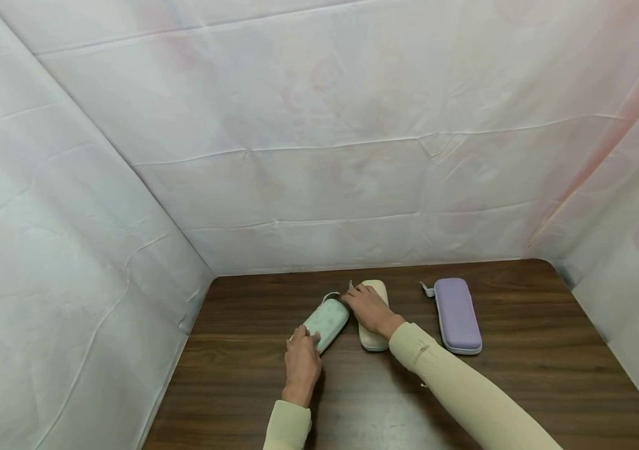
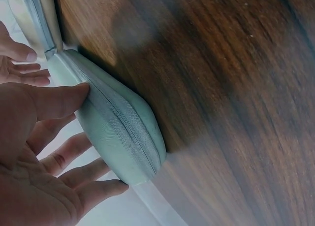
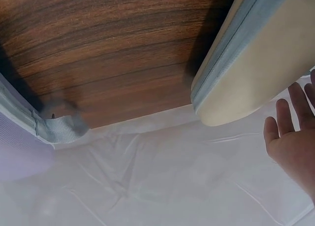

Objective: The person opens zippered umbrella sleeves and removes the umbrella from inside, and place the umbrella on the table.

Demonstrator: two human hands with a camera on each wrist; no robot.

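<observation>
A mint-green zippered case (image 1: 327, 322) lies slanted on the table, one end towards the cream case. My left hand (image 1: 302, 357) grips its near end; in the left wrist view the thumb lies by the zipper (image 2: 120, 118) and the fingers reach along the other side. My right hand (image 1: 368, 309) extends over the cream zippered case (image 1: 374, 340), its fingertips near the green case's far end and strap (image 1: 329, 295). In the right wrist view, the right fingers (image 3: 284, 117) are loosely extended beside the cream case, with nothing visibly held.
A purple zippered case (image 1: 458, 315) with a grey strap (image 1: 427, 290) lies to the right of the cream one. The dark wooden table (image 1: 229, 375) meets pale sheeting (image 1: 319, 187) at the back and sides.
</observation>
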